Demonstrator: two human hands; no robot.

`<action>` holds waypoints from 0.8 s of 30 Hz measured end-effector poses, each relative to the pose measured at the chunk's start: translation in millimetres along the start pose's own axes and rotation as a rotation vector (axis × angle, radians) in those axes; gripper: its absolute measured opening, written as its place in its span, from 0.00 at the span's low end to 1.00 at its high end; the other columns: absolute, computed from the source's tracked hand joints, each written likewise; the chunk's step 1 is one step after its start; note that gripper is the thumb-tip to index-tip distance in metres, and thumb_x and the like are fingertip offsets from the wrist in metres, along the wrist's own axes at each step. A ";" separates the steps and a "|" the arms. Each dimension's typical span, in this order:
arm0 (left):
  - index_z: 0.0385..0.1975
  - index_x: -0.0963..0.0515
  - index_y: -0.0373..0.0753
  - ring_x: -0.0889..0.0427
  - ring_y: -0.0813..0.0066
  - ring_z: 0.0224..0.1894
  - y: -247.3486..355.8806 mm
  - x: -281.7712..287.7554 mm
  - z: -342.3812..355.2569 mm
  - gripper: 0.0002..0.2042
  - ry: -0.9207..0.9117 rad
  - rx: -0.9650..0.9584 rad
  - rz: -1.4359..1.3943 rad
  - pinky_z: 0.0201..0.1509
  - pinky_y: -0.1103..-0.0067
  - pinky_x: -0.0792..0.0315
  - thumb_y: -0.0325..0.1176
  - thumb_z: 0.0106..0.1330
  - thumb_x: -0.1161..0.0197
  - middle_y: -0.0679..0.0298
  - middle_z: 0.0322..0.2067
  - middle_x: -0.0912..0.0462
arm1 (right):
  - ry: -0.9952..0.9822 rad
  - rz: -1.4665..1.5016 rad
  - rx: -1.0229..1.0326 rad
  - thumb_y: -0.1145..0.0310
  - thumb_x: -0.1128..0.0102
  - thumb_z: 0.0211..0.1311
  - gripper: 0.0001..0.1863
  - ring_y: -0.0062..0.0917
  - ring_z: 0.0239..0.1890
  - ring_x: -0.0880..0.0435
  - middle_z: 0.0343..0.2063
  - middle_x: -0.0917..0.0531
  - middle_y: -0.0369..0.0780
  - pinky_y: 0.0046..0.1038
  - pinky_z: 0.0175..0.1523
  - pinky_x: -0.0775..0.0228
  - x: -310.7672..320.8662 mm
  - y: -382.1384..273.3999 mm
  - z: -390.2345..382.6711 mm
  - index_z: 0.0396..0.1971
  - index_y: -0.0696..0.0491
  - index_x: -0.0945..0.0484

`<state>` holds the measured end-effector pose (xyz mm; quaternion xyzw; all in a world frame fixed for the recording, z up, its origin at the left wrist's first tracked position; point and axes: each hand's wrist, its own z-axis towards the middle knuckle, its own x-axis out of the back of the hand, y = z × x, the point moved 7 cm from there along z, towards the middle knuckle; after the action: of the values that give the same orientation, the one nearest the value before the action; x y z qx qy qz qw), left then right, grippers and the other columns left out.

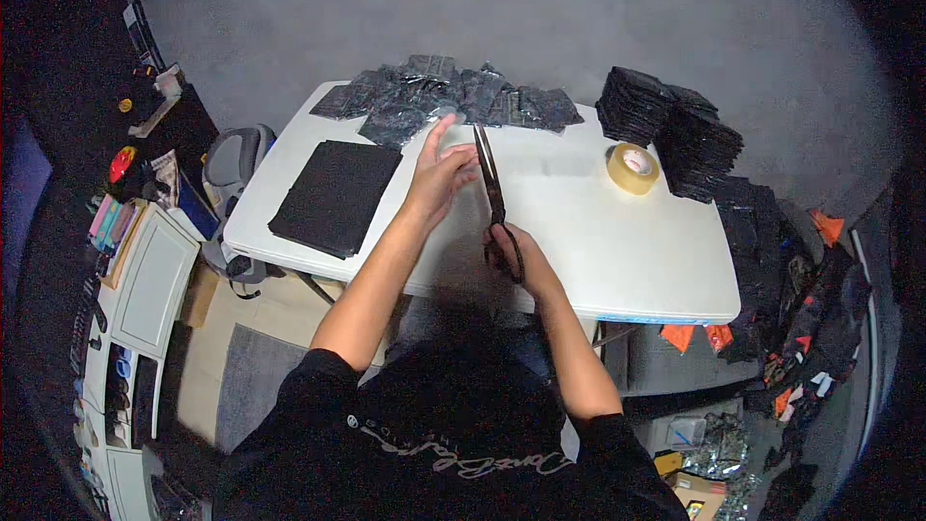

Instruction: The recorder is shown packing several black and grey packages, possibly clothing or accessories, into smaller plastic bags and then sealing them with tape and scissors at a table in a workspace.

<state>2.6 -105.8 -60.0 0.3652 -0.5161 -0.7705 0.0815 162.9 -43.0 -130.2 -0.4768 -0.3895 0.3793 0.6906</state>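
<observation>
In my right hand (pixel 511 253) is a pair of dark scissors (pixel 495 195), gripped by its handles, with the long blades pointing away from me and close together. My left hand (pixel 442 177) is raised over the white table (pixel 579 251), left of the blades. Its index finger stretches up and its thumb reaches toward the scissors; the fingers are apart. A small clear shiny bit shows by the index fingertip, too small to name. Beyond that hand lies a heap of dark items in clear plastic bags (pixel 424 87). A stack of flat black sheets (pixel 338 195) rests to its left.
A roll of clear yellowish tape (pixel 633 170) sits at the table's right. Piled black packets (pixel 666 116) stand at the far right corner. A grey chair (pixel 234 169) and a white cabinet (pixel 152 280) are on the left. Bags and orange scraps (pixel 678 336) lie low on the right.
</observation>
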 end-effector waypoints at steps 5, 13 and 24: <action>0.72 0.45 0.48 0.19 0.78 0.38 -8.3 -2.1 14.7 0.37 -0.055 0.050 -0.090 0.39 0.80 0.25 0.23 0.64 0.37 0.64 0.38 0.20 | -0.033 0.098 -0.094 0.45 0.55 0.76 0.23 0.19 0.22 0.25 0.23 0.22 0.34 0.24 0.29 0.33 -1.3 2.5 -1.8 0.38 0.52 0.24; 0.65 0.38 0.44 0.18 0.71 0.37 -22.4 -9.6 33.0 0.29 -0.133 0.206 -0.222 0.39 0.73 0.25 0.23 0.64 0.39 0.62 0.38 0.19 | -0.080 0.187 -0.166 0.42 0.54 0.74 0.29 0.23 0.28 0.21 0.28 0.19 0.37 0.25 0.33 0.29 4.6 18.9 -1.7 0.43 0.57 0.24; 0.63 0.37 0.40 0.17 0.69 0.41 -19.1 -8.4 38.2 0.30 -0.052 0.125 -0.074 0.42 0.73 0.23 0.20 0.61 0.35 0.59 0.37 0.18 | -0.115 0.184 -0.155 0.46 0.53 0.75 0.25 0.20 0.31 0.22 0.29 0.20 0.34 0.23 0.35 0.31 14.6 26.6 -15.8 0.45 0.56 0.24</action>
<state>-11.3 -64.7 -64.6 0.3684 -0.5514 -0.7483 0.0165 179.1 -28.8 -156.9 -0.5401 -0.4113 0.4365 0.5904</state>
